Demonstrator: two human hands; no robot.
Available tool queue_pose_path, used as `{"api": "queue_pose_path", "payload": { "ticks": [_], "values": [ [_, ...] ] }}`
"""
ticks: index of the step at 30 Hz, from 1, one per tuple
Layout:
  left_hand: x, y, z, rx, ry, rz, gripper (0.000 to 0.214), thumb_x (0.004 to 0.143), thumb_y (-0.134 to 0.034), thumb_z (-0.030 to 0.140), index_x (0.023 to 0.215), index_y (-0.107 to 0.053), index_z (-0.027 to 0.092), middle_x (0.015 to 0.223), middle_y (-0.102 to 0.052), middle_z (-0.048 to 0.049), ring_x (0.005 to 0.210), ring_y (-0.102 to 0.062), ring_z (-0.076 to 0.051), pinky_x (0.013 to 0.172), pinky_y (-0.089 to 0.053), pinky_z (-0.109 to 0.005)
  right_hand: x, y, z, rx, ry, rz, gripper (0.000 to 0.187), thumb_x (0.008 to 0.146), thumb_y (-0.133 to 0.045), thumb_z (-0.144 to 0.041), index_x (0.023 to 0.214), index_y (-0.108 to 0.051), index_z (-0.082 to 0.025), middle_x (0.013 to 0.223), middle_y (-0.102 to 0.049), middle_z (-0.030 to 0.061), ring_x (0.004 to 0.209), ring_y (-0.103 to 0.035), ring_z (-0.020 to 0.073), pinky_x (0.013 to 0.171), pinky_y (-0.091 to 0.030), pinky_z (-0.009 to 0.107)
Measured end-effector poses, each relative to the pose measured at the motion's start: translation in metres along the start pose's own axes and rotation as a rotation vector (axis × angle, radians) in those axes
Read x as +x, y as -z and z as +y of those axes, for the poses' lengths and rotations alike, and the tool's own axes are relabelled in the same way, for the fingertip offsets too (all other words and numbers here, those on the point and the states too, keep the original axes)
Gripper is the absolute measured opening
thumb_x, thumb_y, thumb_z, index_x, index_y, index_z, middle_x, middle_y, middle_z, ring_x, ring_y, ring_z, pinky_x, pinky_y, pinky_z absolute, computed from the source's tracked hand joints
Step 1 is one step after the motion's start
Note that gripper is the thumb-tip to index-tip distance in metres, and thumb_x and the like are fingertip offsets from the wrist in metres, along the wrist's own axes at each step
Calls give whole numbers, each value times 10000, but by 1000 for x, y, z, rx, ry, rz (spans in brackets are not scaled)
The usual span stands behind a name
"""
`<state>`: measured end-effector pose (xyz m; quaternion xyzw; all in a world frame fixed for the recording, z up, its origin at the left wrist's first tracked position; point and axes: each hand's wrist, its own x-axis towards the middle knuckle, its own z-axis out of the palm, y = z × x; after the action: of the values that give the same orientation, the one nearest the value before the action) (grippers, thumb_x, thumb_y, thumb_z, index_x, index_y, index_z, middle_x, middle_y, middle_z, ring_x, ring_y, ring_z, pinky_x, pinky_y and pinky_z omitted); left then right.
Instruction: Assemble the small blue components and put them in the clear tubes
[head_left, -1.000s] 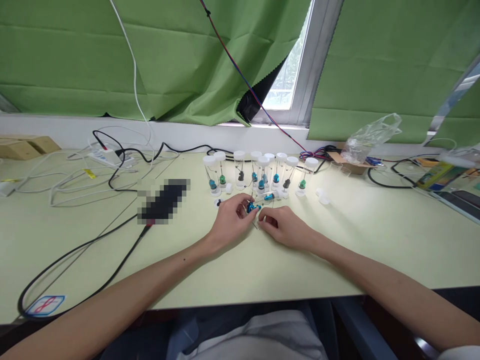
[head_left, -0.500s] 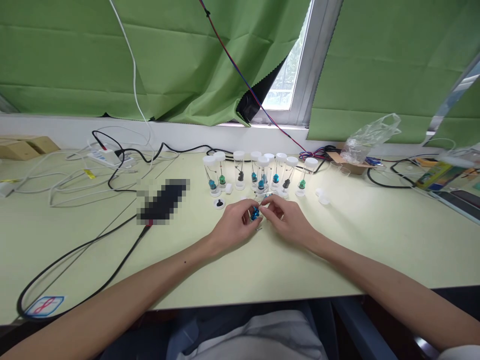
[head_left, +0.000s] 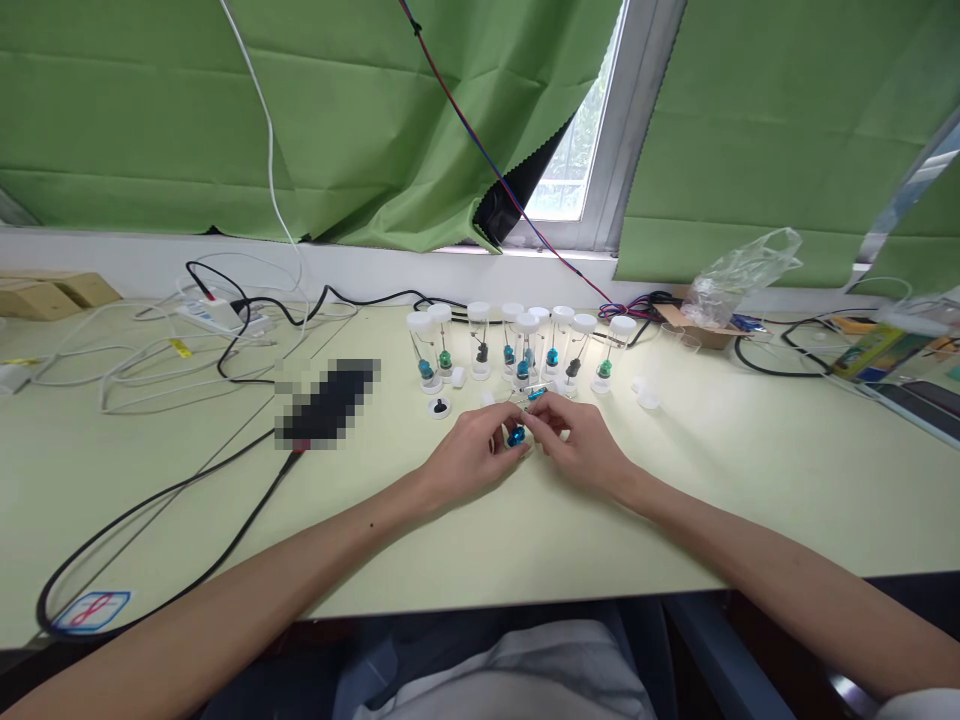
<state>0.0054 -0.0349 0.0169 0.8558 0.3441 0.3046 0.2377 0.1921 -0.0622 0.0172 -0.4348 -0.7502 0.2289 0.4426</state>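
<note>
My left hand is closed, thumb and fingers curled around a small shiny blue metallic part. Close against it, my right hand pinches at the upper end of this part; whatever lies between its fingertips is too small to make out. Just beyond the fingers lies another slim blue piece with thin metal bits. Several clear tubes with white caps stand behind the hands, each with a blue, green or black part inside. A white cap with a black piece in it lies left of them.
At left are a black pixelated device on a black cable, a white power strip and tangled white cables. White caps lie right of the tubes. A cardboard box with a plastic bag stands at the back right.
The blue part has shifted slightly right and tilted between my fingers. Both hands have moved a little to the right, and the slim blue piece behind them shows more.
</note>
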Motion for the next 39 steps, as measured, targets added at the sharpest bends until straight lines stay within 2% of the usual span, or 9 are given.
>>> {"api": "queue_pose_path", "payload": {
  "ticks": [10, 17, 22, 27, 31, 36, 39],
  "values": [
    [1, -1, -1, -36, -36, 42, 261, 851, -667, 300, 1098, -628, 225, 949, -661, -9, 602, -550, -85, 569, -485, -233, 2, 3, 0, -11, -13, 68, 199, 954, -531, -358, 848, -594, -201, 670, -629, 2, 568, -551, 126, 551, -435, 250],
    [-1, -2, -6, -2, -112, 148, 117, 871, -624, 254, 960, -579, 194, 901, -625, -6, 623, -564, -84, 572, -475, -225, 3, 3, 3, -59, 10, 89, 183, 939, -536, -321, 808, -575, -200, 634, -573, -14, 558, -503, 117, 538, -401, 244],
    [-3, 0, -3, 165, -239, 85, 76, 917, -532, 226, 977, -567, 197, 898, -629, -24, 657, -565, -107, 563, -440, -230, 3, 4, 2, -32, -2, 73, 217, 951, -521, -351, 805, -569, -199, 640, -565, -13, 569, -494, 120, 547, -402, 249],
    [-4, 7, 4, 372, -439, -42, 257, 950, -434, 170, 1150, -588, 216, 1050, -667, -73, 763, -623, -141, 583, -418, -253, 3, 4, 4, 37, -85, 45, 281, 968, -506, -410, 789, -555, -199, 634, -555, -21, 560, -495, 117, 548, -408, 253],
    [-4, 7, 5, 495, -506, -113, 251, 961, -436, 194, 1149, -599, 226, 1097, -660, -80, 811, -635, -160, 588, -402, -263, 4, 3, 8, 80, -137, 36, 305, 958, -527, -422, 755, -563, -197, 639, -551, -20, 560, -482, 114, 524, -392, 248],
    [-2, 6, 0, 567, -555, -112, 250, 950, -419, 139, 1092, -605, 226, 963, -643, -62, 744, -595, -139, 556, -369, -244, 3, 2, 8, 100, -120, -11, 291, 963, -521, -404, 785, -608, -191, 703, -618, 7, 611, -524, 129, 557, -418, 255],
    [-2, 6, -2, 559, -587, -83, 261, 921, -411, 77, 1018, -611, 214, 885, -621, -46, 704, -571, -127, 530, -351, -237, 3, 2, 7, 90, -92, -25, 285, 964, -521, -399, 784, -604, -194, 669, -597, -5, 595, -511, 124, 557, -412, 250]
  ]
}}
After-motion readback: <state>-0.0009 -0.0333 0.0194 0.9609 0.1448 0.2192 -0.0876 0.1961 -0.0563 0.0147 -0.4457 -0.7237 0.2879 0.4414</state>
